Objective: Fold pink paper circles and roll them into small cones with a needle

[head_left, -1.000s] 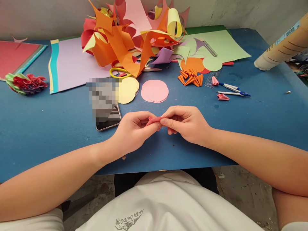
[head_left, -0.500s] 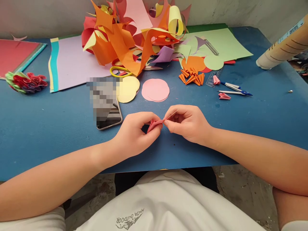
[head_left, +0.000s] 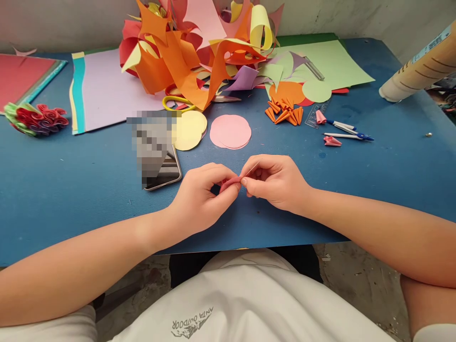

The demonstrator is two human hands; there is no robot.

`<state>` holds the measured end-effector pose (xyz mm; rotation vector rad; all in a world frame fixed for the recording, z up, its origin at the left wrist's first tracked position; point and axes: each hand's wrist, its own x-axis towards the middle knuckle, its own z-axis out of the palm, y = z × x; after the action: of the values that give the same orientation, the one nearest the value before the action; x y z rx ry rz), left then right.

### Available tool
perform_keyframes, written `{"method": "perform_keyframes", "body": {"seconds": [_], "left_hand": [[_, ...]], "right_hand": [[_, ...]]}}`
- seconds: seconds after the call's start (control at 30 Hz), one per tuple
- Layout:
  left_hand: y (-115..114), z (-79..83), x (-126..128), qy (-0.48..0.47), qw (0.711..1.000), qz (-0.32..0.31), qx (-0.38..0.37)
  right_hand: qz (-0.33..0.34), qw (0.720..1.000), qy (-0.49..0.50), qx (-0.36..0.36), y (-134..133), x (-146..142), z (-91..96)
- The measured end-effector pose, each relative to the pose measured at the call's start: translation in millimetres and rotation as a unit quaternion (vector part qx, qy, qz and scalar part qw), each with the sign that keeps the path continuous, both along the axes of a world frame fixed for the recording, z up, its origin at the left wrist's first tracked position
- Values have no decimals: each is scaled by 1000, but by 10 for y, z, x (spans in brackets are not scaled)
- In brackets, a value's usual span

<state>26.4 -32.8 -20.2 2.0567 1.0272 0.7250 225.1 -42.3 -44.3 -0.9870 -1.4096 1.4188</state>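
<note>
Between my two hands is a piece of pink paper (head_left: 231, 181), folded and partly curled, close to the table's front edge. My left hand (head_left: 208, 192) is closed, its thumb and fingers pinching the paper's left part. My right hand (head_left: 276, 181) pinches the right end between thumb and forefinger; a thin edge of the paper sticks up past the fingertips. Much of the paper is hidden by my fingers. Just beyond my hands lie pink paper circles (head_left: 231, 131) and yellow paper circles (head_left: 188, 130).
A phone (head_left: 162, 171), partly blurred out, lies left of my hands. Behind are yellow-handled scissors (head_left: 174, 103) and a heap of paper scraps (head_left: 174, 61). Orange paper cones (head_left: 285, 112), a compass (head_left: 351, 136) and a tilted tube (head_left: 416, 64) are right. Rolled paper flowers (head_left: 37, 118) sit left.
The curled end of the pink paper has turned further into my left hand, and the right hand's fingertips have shifted slightly left. The view has moved a little.
</note>
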Motion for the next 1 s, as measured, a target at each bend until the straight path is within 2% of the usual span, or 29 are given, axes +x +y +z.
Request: {"method": "perform_keyframes", "body": {"seconds": [0.33,0.63,1.0], "left_hand": [[-5,-33,2,0,999,30,25],[1,-24,16,-4,999,-5,51],[-17,-35,8,-13,999,-8,33]], "right_hand": [[0,998,17,-63,-14,10,-1],[9,1000,3,-12,-15,16,-37],[22,999,1,34,-16,4,-45]]}}
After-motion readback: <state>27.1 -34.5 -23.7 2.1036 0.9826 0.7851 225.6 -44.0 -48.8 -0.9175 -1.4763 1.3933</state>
